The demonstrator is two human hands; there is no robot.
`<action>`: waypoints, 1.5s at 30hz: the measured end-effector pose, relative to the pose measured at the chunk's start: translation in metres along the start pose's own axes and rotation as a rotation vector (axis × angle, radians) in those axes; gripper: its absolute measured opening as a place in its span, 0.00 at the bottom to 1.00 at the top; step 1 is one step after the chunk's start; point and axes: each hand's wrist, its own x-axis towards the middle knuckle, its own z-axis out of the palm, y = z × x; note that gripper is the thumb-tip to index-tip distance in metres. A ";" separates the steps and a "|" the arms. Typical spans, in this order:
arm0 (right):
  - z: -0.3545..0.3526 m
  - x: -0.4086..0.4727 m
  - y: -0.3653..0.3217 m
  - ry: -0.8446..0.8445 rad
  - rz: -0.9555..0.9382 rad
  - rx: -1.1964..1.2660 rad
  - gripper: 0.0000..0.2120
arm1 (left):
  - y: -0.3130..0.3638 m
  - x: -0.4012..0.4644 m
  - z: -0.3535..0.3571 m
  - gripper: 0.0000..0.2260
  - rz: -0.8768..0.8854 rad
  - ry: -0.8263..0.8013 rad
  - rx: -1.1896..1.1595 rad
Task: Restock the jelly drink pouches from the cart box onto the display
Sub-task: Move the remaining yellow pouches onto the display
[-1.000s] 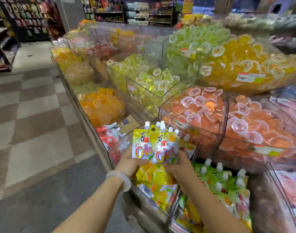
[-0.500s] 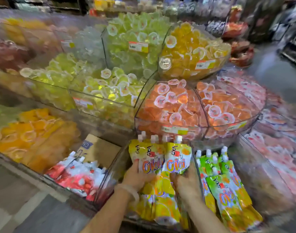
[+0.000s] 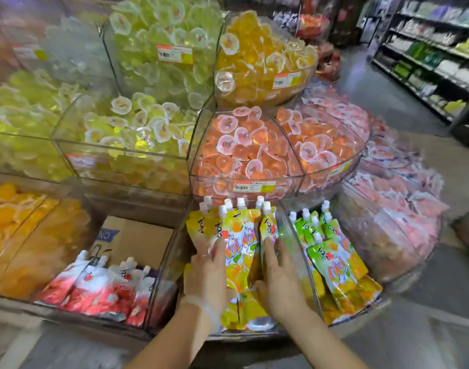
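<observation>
A bundle of yellow-orange jelly drink pouches (image 3: pixel 238 243) with white caps leans in a clear acrylic bin (image 3: pixel 172 265) at the bottom tier of the display, on top of more pouches of the same kind. My left hand (image 3: pixel 206 270) holds the bundle's left side, fingers laid over the pouches. My right hand (image 3: pixel 278 275) holds the right side, its thumb tucked at the front pouch's bottom edge. The cart box is out of view.
Green pouches (image 3: pixel 332 262) fill the bin to the right, red-and-white pouches (image 3: pixel 103 286) the bin to the left, with a cardboard box (image 3: pixel 137 235) behind them. Above are bins of orange jelly cups (image 3: pixel 254 150) and yellow-green ones. An aisle and shelves (image 3: pixel 435 49) lie right.
Both hands have lowered the bundle of orange pouches down into the bin. My view has swung right and closer to the display.
</observation>
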 end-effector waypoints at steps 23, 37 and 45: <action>-0.005 0.014 -0.005 -0.068 -0.191 -0.172 0.32 | 0.014 0.032 -0.017 0.34 0.437 0.025 0.246; 0.000 -0.007 0.017 -0.163 -0.126 -0.129 0.21 | 0.016 0.062 -0.022 0.35 0.388 -0.100 0.273; -0.027 -0.018 0.014 -0.103 -0.119 -0.091 0.14 | 0.004 0.027 -0.029 0.39 0.401 -0.015 0.345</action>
